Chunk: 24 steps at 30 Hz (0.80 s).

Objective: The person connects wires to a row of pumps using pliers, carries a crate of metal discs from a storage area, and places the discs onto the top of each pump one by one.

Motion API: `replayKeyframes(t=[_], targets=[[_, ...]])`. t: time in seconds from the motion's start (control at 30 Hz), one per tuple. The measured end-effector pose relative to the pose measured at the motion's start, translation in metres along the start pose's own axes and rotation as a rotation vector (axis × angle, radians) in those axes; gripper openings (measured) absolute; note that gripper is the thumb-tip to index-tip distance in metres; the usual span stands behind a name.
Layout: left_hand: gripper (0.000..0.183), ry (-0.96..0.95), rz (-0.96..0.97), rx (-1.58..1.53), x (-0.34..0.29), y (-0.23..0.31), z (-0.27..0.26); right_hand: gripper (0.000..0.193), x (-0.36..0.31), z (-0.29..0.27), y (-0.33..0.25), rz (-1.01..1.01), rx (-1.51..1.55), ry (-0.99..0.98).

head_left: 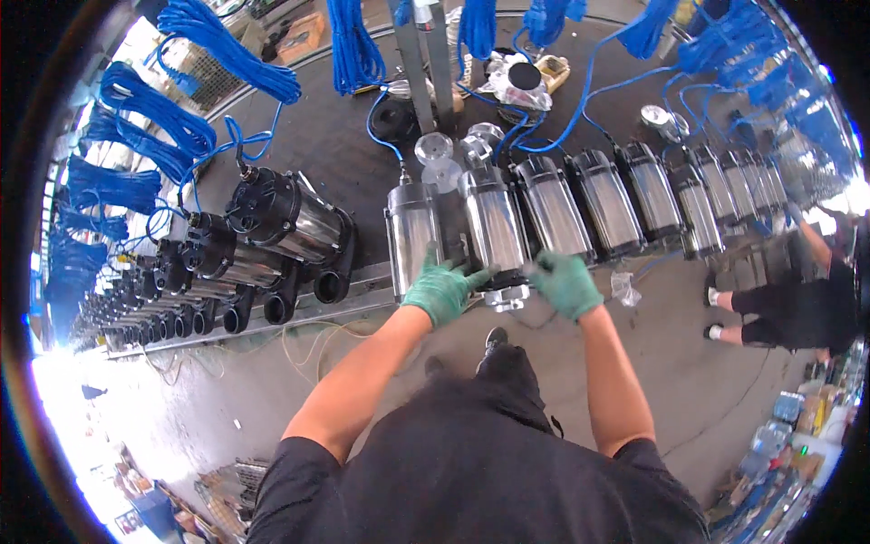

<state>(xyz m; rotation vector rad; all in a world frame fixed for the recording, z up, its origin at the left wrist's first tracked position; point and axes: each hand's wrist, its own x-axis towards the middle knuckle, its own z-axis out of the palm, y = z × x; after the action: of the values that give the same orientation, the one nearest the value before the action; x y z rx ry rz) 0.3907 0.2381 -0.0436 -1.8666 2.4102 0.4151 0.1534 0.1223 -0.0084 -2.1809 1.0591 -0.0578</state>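
A row of stainless-steel submersible pumps with black end caps lies along the bench, its near ends toward me. My left hand point(441, 288), in a green glove, has its fingers spread at the lower end of the leftmost steel pump point(412, 227). Some of these fingers reach right toward the neighbouring pump point(494, 219). A silver lobed fitting point(507, 297) sits at that second pump's near end, between my hands. My right hand point(569, 286), also green-gloved, is beside the same end. Its fingers are blurred, so whether they grip anything is unclear.
More finished-looking pumps with black bases point(288, 218) stand in a row at left. Coiled blue cables point(355, 50) hang above. Clear round parts point(435, 150) and a gauge point(664, 121) lie on the dark bench point(313, 118). Another person point(788, 304) stands at right.
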Motion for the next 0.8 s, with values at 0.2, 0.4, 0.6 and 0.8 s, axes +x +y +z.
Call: replayKeyframes(t=[0.2, 0.4, 0.6, 0.8], targets=[[0.063, -0.064, -0.057, -0.076, 0.003, -0.003, -0.005, 0.043, 0.197, -0.027, -0.045, -0.161, -0.094, 0.252], [0.072, -0.087, -0.072, -0.084, 0.004, 0.000, -0.012, 0.032, 0.320, 0.000, -0.021, -0.061, -0.446, 0.169], [0.073, -0.039, -0.104, -0.244, 0.007, -0.001, -0.018, 0.023, 0.302, -0.037, 0.005, -0.240, 0.048, 0.429], [0.060, 0.855, -0.389, -1.482, 0.008, 0.000, -0.013, 0.013, 0.146, -0.085, -0.049, -0.203, 0.730, 0.247]])
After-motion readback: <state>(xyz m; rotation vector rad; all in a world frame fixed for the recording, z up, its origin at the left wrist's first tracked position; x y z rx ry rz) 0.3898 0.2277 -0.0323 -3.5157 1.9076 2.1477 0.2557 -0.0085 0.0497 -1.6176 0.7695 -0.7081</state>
